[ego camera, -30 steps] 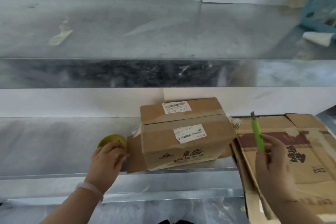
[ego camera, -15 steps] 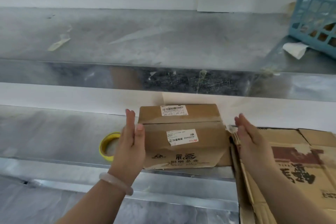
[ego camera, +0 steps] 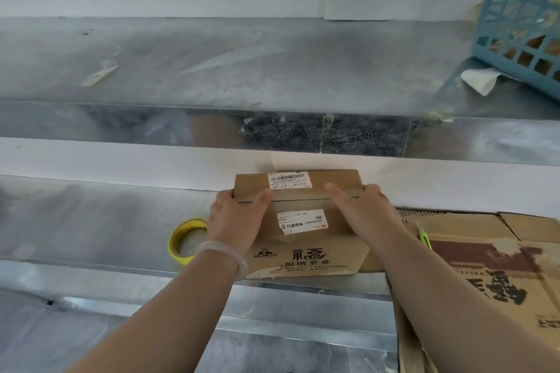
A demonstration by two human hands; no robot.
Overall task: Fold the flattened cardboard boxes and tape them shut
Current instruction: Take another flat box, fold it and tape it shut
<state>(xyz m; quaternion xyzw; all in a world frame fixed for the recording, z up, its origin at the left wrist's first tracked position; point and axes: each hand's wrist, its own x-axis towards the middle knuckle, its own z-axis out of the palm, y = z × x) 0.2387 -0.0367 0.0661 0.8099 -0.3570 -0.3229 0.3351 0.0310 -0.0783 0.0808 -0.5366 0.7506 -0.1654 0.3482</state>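
– Gripping what, and how much of that grip actually shows?
– Only part of it. The left hand (ego camera: 239, 218) sends its fingertips round the left end of the cardboard box (ego camera: 303, 254) and out of sight, so only the knuckles and thumb show. On the right hand (ego camera: 363, 212) the outer fingers curl over the box's right top edge, and their tips are hidden too.
– So clamped, not spread?
– Clamped. Each thumb lies flat on the top, pointing inward toward the other, and the curled fingers (ego camera: 222, 200) hold the ends. The box sits between the two sets of fingers on the lower metal shelf (ego camera: 91, 221). Its far edge is close to the white wall strip beyond the fingertips; I can't tell whether they touch.
– Anything readable around the thumbs?
– A barcode label (ego camera: 288, 180) just beyond them reads J4-J10, and a second label (ego camera: 303, 221) sits nearer than them. The smaller print is too fine to read. The left wrist covers the box's near left corner.
– Further out?
– A pale bracelet (ego camera: 224, 254) circles the left wrist. Just outside that wrist a yellow tape roll (ego camera: 185, 241) lies flat on the shelf, its right rim hidden behind the arm. Outside the right fingers a green utility knife (ego camera: 424, 235) lies on flattened cardboard (ego camera: 500, 266). The frame's right and bottom edges cut that cardboard off, and the right forearm covers part of it.
– And past the fingertips, higher up?
– An upper metal shelf (ego camera: 212, 63) carries a scrap of tape (ego camera: 100, 74) well off to the left. Far right stands a blue basket (ego camera: 524, 18), cut off by the frame, with a white paper scrap (ego camera: 480, 80) at its foot. Its contents are too blurred to name.
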